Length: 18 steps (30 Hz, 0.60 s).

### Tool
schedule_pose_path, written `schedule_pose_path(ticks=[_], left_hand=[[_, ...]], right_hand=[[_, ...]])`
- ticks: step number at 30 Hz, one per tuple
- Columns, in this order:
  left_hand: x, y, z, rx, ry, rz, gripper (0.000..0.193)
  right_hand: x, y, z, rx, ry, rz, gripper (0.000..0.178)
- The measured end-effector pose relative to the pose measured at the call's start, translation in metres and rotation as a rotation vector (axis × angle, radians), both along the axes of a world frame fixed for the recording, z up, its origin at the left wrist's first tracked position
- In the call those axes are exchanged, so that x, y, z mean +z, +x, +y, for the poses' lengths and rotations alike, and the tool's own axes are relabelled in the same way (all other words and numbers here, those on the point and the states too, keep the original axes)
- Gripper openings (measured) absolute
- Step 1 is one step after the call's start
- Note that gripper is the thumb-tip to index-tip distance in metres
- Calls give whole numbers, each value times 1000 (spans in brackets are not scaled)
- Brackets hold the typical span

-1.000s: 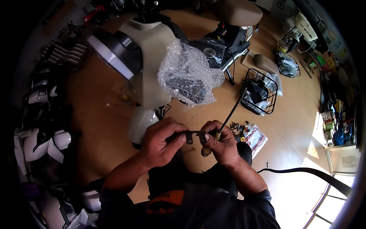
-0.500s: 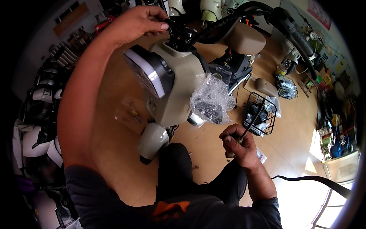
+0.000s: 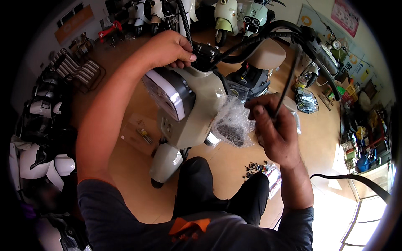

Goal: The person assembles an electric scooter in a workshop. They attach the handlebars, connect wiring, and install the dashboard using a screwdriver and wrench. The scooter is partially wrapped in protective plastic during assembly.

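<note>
Your left hand (image 3: 167, 49) is staying up on the far side of the cream-coloured scooter front (image 3: 190, 113), fingers curled and closing on the black handlebar clamp block (image 3: 205, 54) at the centre of the bars, much as it was half a second ago. Your right hand (image 3: 272, 129) is what has changed: it has risen from down by your knee to the right of the headlight cowl, and it is now pinching a thin black tool shaft (image 3: 287, 83) between thumb and fingers, the shaft pointing up toward the black handlebar grip (image 3: 322, 52) on the right. The crumpled clear plastic bag (image 3: 232, 123) (still hanging off the scooter's right side) is sitting just left of that hand, touching or nearly touching your fingers. A scatter of small dark fasteners (image 3: 255, 167) is lying on the wooden floor (image 3: 138, 175) near your right knee. A flat clear packet of parts (image 3: 140, 134) is resting on the floor to the left of the front mudguard.
</note>
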<state>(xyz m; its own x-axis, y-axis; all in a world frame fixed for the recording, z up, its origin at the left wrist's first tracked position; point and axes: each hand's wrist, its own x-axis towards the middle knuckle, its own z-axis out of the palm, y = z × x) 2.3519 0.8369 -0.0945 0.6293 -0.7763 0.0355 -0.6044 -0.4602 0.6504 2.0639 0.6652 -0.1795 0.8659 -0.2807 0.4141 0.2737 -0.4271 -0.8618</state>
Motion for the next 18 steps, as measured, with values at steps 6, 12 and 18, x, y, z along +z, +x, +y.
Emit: schedule_pose_path(ticks=[6,12,18], left_hand=[[3,-4,0,51,4,-35,19],[-1,0,-2,32,6,-95,20],[-6,4,-2,55,21,-239,26]], right_hand=[[38,89,11,-275,-699,-374,19],[31,134,13,-433,-991,-298,16],[19,152,21,-602,-1081,-379,9]])
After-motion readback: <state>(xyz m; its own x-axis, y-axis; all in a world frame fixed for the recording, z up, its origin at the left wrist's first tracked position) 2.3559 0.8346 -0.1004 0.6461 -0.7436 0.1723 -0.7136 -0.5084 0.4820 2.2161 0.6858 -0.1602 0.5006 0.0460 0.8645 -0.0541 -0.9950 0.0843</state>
